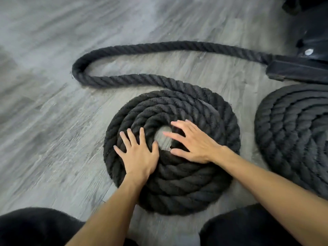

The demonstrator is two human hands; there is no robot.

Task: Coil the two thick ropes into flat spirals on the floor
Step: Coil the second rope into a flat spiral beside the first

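Note:
A thick black twisted rope lies in a flat spiral (179,185) on the grey floor in front of me, with a small gap of bare floor at its centre. Its loose tail (110,80) runs off the top of the coil, bends at the far left and leads back right to a black anchor (294,70). My left hand (139,153) presses flat on the coil's left side, fingers spread. Palm down, my right hand (193,141) rests on the inner turns at the centre. A second coiled rope (298,132) lies at the right, partly cut off by the frame.
Grey wood-look floor (53,107) stretches to the left and far side. Dark equipment with a metal bolt (308,52) stands at the upper right. My knees in dark trousers (35,228) frame the near edge.

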